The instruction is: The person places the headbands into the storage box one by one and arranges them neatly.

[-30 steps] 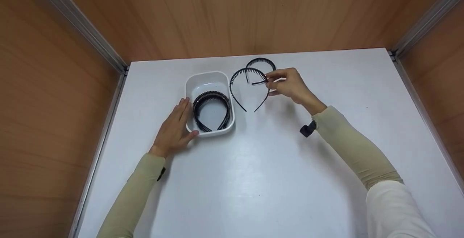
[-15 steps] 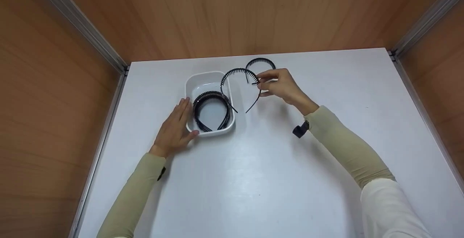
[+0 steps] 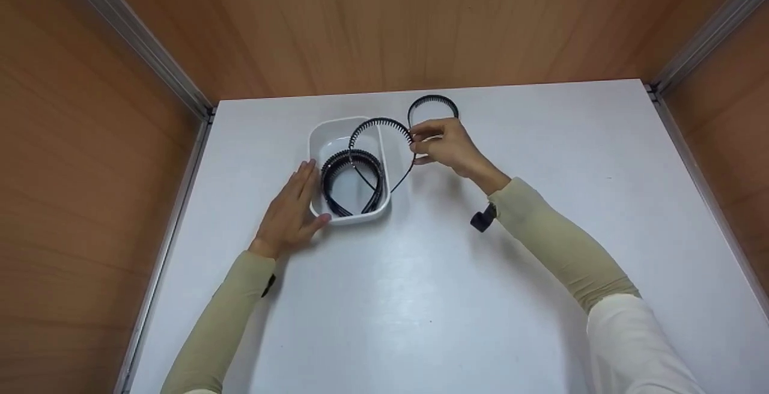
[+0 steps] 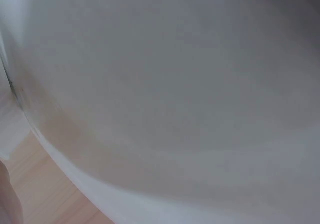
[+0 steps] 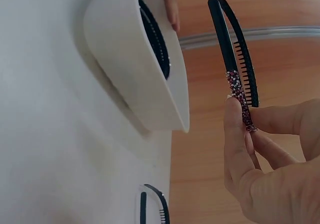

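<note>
Between thumb and fingers, my right hand (image 3: 447, 146) pinches a black toothed headband (image 3: 382, 121) by one side. In the right wrist view this headband (image 5: 230, 47) shows a patch of glittery beads beside the fingertips. It hangs above the right rim of a white plastic tub (image 3: 317, 136). Several black headbands (image 3: 327, 187) lie nested inside the tub. My left hand (image 3: 287, 211) rests against the tub's left side, fingers straight and thumb at the near corner. Only a blurred pale surface fills most of the left wrist view.
Another black headband (image 3: 432, 98) lies on the white table (image 3: 420, 298) behind my right hand, which partly covers it. Wooden panels (image 3: 390, 27) with metal corner strips enclose the table at the back and sides.
My right hand has moved left with the headband, from beside the tub to over its right rim. My left hand stays at the tub.
</note>
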The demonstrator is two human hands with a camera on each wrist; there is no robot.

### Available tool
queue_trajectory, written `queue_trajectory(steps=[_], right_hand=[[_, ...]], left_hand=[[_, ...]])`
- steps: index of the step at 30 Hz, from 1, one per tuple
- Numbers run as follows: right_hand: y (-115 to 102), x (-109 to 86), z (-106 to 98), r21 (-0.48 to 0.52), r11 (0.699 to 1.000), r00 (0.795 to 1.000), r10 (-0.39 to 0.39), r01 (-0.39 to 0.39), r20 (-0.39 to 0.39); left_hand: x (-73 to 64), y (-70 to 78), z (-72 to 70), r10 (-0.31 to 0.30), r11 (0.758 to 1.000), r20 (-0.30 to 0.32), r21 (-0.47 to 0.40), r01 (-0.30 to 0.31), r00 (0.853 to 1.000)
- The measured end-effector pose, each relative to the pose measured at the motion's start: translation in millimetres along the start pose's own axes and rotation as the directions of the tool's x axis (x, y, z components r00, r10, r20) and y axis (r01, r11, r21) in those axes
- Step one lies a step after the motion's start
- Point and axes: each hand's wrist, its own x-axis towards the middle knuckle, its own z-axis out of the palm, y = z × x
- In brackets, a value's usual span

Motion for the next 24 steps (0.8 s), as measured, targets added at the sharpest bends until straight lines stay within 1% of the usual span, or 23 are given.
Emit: queue_trajectory(steps=[5, 9, 15, 20, 24], right_hand=[[5, 3.3, 14, 0.027, 1.0, 1.0, 0.016, -0.016, 0.005], [10, 7.4, 25, 0.03, 0.999, 1.0, 0.013, -0.013, 0.011], [16, 12.7, 40, 0.029, 1.0, 1.0, 0.008, -0.008, -0.011], [17, 17.5, 49, 0.028, 1.0, 1.0, 0.006, -0.005, -0.022], [15, 20.8, 54, 0.022, 1.0, 1.0, 0.008, -0.008, -0.025]], left_hand=[[0.5, -0.2, -1.0, -0.011, 1.0, 0.016, -0.025, 0.011, 1.0], [2.0, -0.4, -3.6, -0.019, 1.0, 0.026, -0.018, 0.02, 0.999], [2.3, -1.0, -3.7, -0.012, 0.999, 0.028, -0.042, 0.013, 1.0], [1.3, -0.4, -2.7, -0.018, 0.999, 0.039, -0.046, 0.02, 0.999], [-0.7, 0.0, -2.4, -0.019, 0.999, 0.037, -0.041, 0.021, 0.999]])
